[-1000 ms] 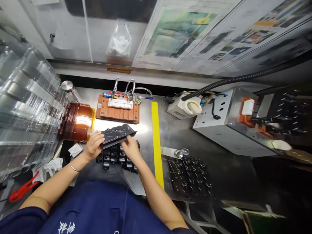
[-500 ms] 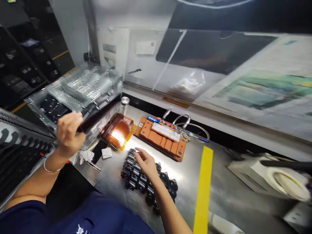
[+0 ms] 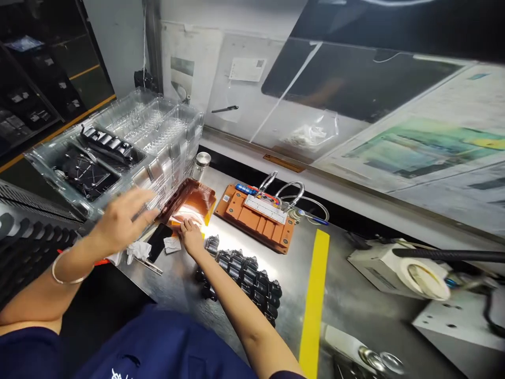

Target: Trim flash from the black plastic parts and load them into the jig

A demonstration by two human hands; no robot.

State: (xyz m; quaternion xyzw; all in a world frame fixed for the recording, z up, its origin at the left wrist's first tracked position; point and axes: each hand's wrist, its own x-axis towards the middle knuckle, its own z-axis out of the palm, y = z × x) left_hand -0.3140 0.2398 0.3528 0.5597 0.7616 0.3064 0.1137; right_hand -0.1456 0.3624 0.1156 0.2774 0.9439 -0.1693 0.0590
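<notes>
The left hand (image 3: 124,218), just under nine o'clock in the view, is blurred, its fingers loosely parted and nothing seen in it; behind it, towards ten, rises a stack of clear, compartmented plastic trays (image 3: 168,152) – whether the hand touches the stack I cannot tell; in the top tray lie a long black part with shiny cylindrical segments (image 3: 106,143) and, in front of it, a flat black ribbed part (image 3: 87,173).

The right hand (image 3: 192,239), at eight o'clock, has its slightly bent fingers at the near edge of a glossy, translucent amber-brown plastic tray (image 3: 199,196) – whether they pinch that edge I cannot tell; a flat black rectangular object (image 3: 159,241) and a crumpled white cloth (image 3: 172,245) lie just beside this hand, on its left; the right forearm crosses above a group of glossy black segmented parts (image 3: 244,273), which rests on the brushed metal table (image 3: 169,287) at six o'clock; near the centre sits an orange-brown ridged block (image 3: 252,223).
</notes>
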